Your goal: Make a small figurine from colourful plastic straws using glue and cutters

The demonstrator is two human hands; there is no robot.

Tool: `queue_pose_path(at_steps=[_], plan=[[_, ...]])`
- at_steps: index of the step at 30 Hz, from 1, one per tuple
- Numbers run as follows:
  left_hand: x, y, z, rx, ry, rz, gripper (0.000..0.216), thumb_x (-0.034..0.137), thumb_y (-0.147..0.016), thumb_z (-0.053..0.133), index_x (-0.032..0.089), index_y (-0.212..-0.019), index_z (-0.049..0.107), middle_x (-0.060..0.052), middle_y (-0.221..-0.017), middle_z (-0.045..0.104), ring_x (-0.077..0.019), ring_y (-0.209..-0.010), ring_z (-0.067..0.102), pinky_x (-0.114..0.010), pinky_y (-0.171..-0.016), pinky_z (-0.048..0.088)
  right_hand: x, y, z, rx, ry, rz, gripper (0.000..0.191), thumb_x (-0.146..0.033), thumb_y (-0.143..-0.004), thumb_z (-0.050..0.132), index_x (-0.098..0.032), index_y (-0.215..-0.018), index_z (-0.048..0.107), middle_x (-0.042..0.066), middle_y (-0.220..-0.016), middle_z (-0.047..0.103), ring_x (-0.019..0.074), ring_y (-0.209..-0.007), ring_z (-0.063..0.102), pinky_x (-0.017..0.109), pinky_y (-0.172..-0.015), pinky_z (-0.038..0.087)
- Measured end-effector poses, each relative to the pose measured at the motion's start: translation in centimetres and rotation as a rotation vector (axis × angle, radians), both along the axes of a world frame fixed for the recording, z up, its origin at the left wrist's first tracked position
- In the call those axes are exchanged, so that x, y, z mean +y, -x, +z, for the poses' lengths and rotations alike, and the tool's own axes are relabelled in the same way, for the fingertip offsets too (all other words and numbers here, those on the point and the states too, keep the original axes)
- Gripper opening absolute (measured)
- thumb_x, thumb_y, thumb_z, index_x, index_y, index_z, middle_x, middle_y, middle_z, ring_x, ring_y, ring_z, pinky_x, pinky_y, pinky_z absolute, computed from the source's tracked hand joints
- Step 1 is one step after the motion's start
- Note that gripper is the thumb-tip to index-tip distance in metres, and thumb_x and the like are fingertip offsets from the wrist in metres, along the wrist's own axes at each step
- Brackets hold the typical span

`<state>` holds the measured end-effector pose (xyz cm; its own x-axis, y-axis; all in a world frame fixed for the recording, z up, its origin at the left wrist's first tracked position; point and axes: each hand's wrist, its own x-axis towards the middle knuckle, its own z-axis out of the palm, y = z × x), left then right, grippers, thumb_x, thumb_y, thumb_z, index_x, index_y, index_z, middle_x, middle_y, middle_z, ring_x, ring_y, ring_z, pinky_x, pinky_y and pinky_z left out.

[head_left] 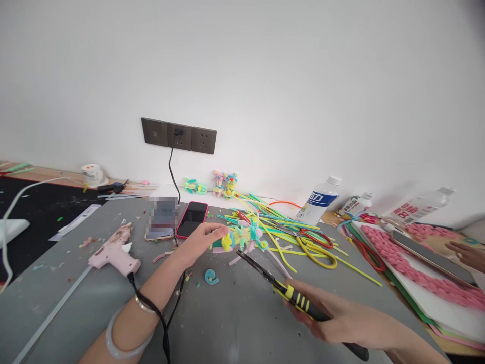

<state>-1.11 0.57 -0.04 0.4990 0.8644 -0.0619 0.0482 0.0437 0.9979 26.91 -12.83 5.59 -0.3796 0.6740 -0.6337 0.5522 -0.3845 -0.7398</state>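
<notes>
My left hand reaches in from the lower left, fingers closed on the end of a pipe-cleaner figure in yellow, teal, pink and lilac. The figure lies sideways above the grey table. In my right hand are long-nose pliers with dark jaws and black-and-yellow handles. Their tip points at the figure's lower side, close to it; contact cannot be made out. A curled blue pipe-cleaner piece lies below the figure. Behind it spread loose yellow and green pipe cleaners.
A pink glue gun lies left, its cord passing by my left forearm. Phones, scissors and a bottle stand or lie behind. More pipe-cleaner figures are against the wall. Another person's hand shows at right.
</notes>
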Motion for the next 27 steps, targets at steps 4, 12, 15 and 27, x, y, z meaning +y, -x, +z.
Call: queue_pose_path(at_steps=[4,12,15,27], plan=[[0.0,0.0,0.1,-0.015,-0.006,0.006,0.055,0.067,-0.077,0.064,0.017,-0.096,0.078,-0.010,-0.100,0.074,-0.0269,-0.098,0.061,-0.031,-0.077,0.045,-0.2,-0.3,-0.1,-0.002,-0.008,-0.008,0.079,-0.030,-0.068,0.068,-0.021,-0.144,0.049,0.009,-0.110,0.062,0.0249,-0.102,0.058,0.030,-0.083,0.049],[-0.1,-0.1,0.6,-0.065,0.068,0.121,0.059,0.065,-0.071,0.070,0.017,-0.104,0.075,-0.010,-0.102,0.073,-0.0256,-0.093,0.064,-0.030,-0.072,0.047,-0.1,-1.5,-0.4,0.013,-0.065,-0.042,0.075,-0.035,-0.069,0.067,-0.021,-0.142,0.050,0.007,-0.106,0.060,0.0246,-0.101,0.056,0.030,-0.085,0.047],[-0.1,-0.1,0.7,-0.085,0.059,0.097,0.059,0.067,-0.071,0.068,0.016,-0.099,0.075,-0.011,-0.102,0.073,-0.0268,-0.096,0.064,-0.031,-0.073,0.048,-0.1,-1.4,-0.2,0.029,-0.062,-0.046,0.078,-0.034,-0.068,0.067,-0.020,-0.143,0.048,0.008,-0.109,0.059,0.0253,-0.104,0.055,0.031,-0.085,0.046],[0.1,0.1,-0.7,-0.011,-0.039,-0.009,0.050,0.066,-0.075,0.065,0.017,-0.076,0.074,-0.007,-0.081,0.071,-0.0268,-0.089,0.062,-0.032,-0.077,0.048,0.3,-0.4,0.5,0.042,-0.036,-0.005,0.064,-0.032,-0.066,0.068,-0.019,-0.128,0.059,0.006,-0.101,0.059,0.0234,-0.095,0.055,0.029,-0.080,0.046]])
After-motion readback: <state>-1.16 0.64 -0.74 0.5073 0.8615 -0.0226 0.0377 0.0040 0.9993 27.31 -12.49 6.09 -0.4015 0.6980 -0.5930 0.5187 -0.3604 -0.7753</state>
